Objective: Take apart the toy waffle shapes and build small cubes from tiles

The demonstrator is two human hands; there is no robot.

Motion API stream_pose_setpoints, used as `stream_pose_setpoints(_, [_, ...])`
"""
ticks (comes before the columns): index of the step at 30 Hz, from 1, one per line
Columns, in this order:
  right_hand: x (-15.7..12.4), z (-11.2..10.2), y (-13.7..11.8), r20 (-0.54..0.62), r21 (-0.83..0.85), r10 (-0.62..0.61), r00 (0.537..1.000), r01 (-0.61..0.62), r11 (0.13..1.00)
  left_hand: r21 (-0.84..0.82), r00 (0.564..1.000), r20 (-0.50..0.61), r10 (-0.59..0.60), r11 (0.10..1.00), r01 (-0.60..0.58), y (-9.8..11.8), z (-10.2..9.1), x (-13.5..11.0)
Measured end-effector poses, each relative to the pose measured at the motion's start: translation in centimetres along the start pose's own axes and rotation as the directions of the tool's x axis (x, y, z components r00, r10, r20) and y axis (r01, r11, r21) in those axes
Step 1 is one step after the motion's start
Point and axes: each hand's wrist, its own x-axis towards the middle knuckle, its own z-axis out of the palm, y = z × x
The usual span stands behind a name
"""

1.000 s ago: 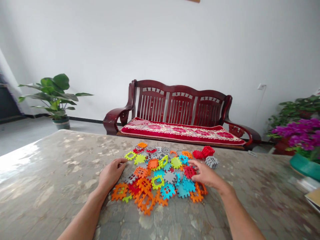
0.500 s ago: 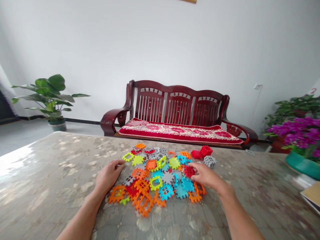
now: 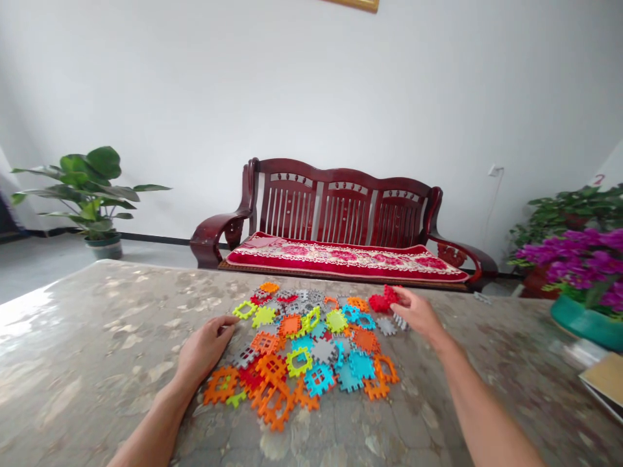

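Note:
A loose pile of toothed plastic building tiles lies in front of me, with orange tiles (image 3: 271, 367), blue tiles (image 3: 320, 379), lime-green tiles (image 3: 298, 361) and grey tiles (image 3: 324, 352). My left hand (image 3: 207, 347) rests on the table at the pile's left edge, fingers loosely extended and holding nothing. At the far right of the pile, my right hand (image 3: 416, 312) pinches a red tile piece (image 3: 390, 295) against other red tiles (image 3: 377, 303). Grey tiles lie just beneath that hand, partly hidden by it.
The tiles lie on a patterned table (image 3: 121, 324). Beyond its far edge stands a dark red wooden bench (image 3: 318, 188) with a red floral cushion (image 3: 350, 259). On the right are purple flowers in a teal pot (image 3: 586, 321) and a book (image 3: 606, 379). A leafy plant (image 3: 97, 188) stands left.
My right hand has carried the red piece from the pile's right side away from me to the other red tiles. An orange tile shows where it was. My left hand stays beside the pile.

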Motion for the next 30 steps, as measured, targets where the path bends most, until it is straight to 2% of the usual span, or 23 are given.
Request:
stream_pose_setpoints(5, [3.4,-2.8,3.9,-0.120,-0.025,0.040,0.992,-0.043,0.999,0.010,1.000,0.011,-0.004,1.000,0.004,-0.2,0.1,0.1])
stream_pose_setpoints(10, [5.2,-4.6,5.6,-0.036,-0.190,-0.008,0.999,0.001,0.982,0.015,1.000,0.010,-0.001,1.000,0.000,-0.7,0.5,0.3])
stream_pose_setpoints(14, [6.2,-5.1,5.9,0.026,-0.334,-0.045,0.999,0.051,0.941,0.004,1.000,-0.003,0.002,1.000,-0.002,-1.0,0.8,0.5])
stream_pose_setpoints(19, [6.9,-5.6,6.0,0.102,-0.421,-0.111,0.989,0.144,0.896,-0.002,1.000,0.015,-0.009,1.000,0.009,-1.2,0.9,0.6])
stream_pose_setpoints(23, [7.2,-5.8,6.4,0.149,-0.429,-0.100,0.984,0.155,0.890,0.002,1.000,0.017,-0.016,1.000,0.016,-1.3,0.9,0.7])
stream_pose_setpoints(30, [7.9,-5.6,7.8,0.157,-0.384,-0.101,0.983,0.154,0.910,0.022,1.000,0.016,-0.022,1.000,0.021,-1.3,0.9,0.7])
